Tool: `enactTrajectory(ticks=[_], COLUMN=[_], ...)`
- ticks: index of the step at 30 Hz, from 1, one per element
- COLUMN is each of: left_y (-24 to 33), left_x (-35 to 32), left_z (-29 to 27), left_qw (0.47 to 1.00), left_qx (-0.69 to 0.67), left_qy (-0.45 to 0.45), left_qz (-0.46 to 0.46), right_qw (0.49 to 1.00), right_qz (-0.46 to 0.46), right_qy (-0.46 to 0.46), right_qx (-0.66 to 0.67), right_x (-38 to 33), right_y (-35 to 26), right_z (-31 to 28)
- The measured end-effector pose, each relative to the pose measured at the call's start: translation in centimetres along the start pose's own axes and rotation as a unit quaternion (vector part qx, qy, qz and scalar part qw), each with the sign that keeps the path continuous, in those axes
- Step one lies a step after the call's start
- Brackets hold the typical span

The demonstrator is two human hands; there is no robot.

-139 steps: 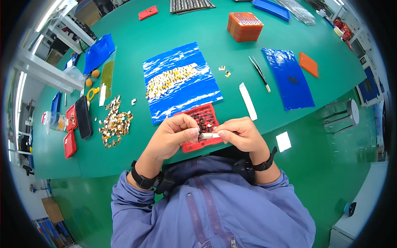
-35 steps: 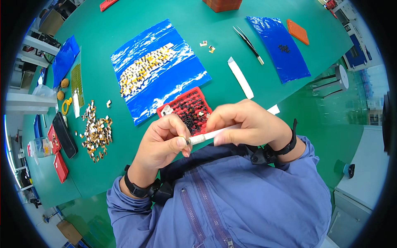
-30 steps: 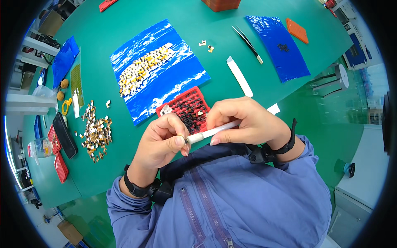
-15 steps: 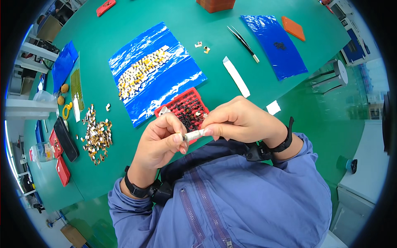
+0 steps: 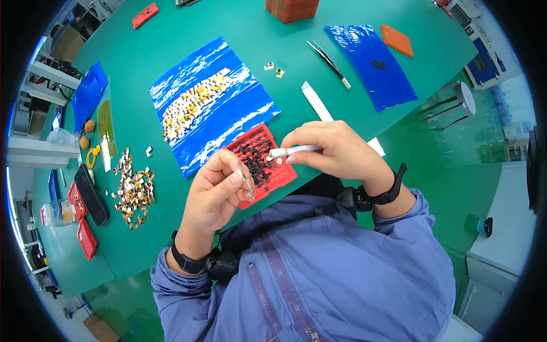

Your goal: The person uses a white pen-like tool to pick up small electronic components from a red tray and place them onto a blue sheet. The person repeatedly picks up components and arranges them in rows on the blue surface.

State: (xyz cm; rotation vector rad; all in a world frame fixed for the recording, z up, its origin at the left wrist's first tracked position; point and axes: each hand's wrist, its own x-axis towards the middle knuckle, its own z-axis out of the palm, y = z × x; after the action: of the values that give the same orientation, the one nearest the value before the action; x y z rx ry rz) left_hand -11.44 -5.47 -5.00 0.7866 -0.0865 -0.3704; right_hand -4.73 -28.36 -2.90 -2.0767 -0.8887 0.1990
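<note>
My right hand (image 5: pixel 336 151) grips a thin white pen-like tool (image 5: pixel 290 151), its tip pointing left over a small red tray (image 5: pixel 282 174) filled with tiny dark parts. My left hand (image 5: pixel 219 191) is curled just left of the tray, thumb and forefinger pinched on a tiny part (image 5: pixel 244 178) too small to make out. Both hands hover at the near edge of the green table (image 5: pixel 256 68). Beyond the tray lies a blue sheet (image 5: pixel 188 85) carrying rows of small pale parts (image 5: pixel 194 105).
A heap of loose pale parts (image 5: pixel 134 188) lies at the left, near red cases (image 5: pixel 85 239) and a black case (image 5: pixel 91 196). Farther off are tweezers (image 5: pixel 327 57), a white strip (image 5: pixel 316 101), a second blue sheet (image 5: pixel 370 65), an orange pad (image 5: pixel 397 40) and an orange box (image 5: pixel 292 8).
The hands have drawn apart: my right hand carried the white tool up and right over the red tray, while my left hand stays curled beside it.
</note>
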Motion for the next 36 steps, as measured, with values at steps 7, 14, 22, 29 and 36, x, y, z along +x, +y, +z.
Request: enactTrajectory(ticks=[7, 14, 22, 29, 36], left_y=[0.2, 0.7, -0.4, 0.1, 0.3], left_x=[-0.2, -0.5, -1.7, -2.6, -2.7], left_z=[0.2, 0.4, 2.5, 2.6, 3.7], left_qw=[1.0, 0.987, 0.685, 0.617, 0.561], left_qx=[0.0, 0.158, 0.645, 0.679, 0.714], left_qy=[-0.007, 0.016, -0.036, -0.06, -0.07], left_qz=[-0.009, 0.012, 0.336, 0.393, 0.413], right_qw=[0.97, 0.907, 0.94, 0.992, 0.981], right_qz=[0.019, 0.062, 0.022, -0.107, -0.172], right_qy=[0.154, 0.155, 0.165, 0.059, 0.023], right_qx=[-0.187, -0.388, -0.297, 0.011, 0.081], right_x=[-0.9, -0.2, -1.0, -4.0, -5.2], right_y=[2.5, 4.8, 4.8, -0.8, -1.4], right_z=[-1.8, -0.2, -1.7, -1.9, -0.4])
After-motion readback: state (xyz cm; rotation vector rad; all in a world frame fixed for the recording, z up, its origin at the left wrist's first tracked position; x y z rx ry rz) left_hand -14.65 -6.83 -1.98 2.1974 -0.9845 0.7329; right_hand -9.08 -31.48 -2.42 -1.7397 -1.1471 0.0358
